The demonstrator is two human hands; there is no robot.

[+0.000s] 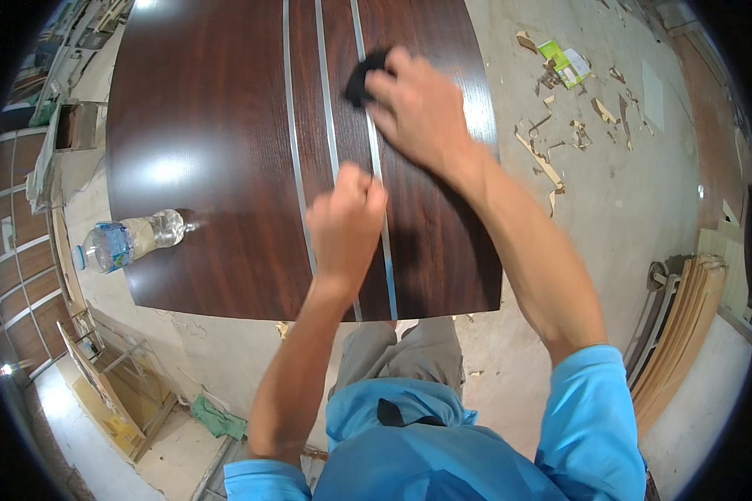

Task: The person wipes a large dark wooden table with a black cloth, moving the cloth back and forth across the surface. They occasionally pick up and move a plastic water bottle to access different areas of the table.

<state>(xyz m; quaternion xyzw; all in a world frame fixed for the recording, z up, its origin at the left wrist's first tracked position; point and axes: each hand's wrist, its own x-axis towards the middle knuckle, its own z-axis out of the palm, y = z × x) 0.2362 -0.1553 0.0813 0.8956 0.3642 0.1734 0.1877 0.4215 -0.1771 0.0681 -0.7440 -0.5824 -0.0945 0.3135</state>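
A glossy dark-brown wood-grain panel [209,108] lies in front of me, with silver strips [324,92] running lengthwise along it. My right hand [426,113] is closed around a black cloth or pad [361,83], pressed against the right-hand strip toward the far part of the panel; the hand is slightly blurred. Nearer to me, my left hand [344,225] is curled into a fist over the strips. Whatever its fingers may pinch is hidden. Bluish colour shows on the near end of the right-hand strip [390,284].
A clear plastic bottle [129,240] with a blue cap lies at the panel's left edge. Torn wood-coloured scraps [543,163] and a green-and-white packet [565,65] litter the floor at right. Long boards [681,326] lean at the lower right; a green cloth [217,417] lies lower left.
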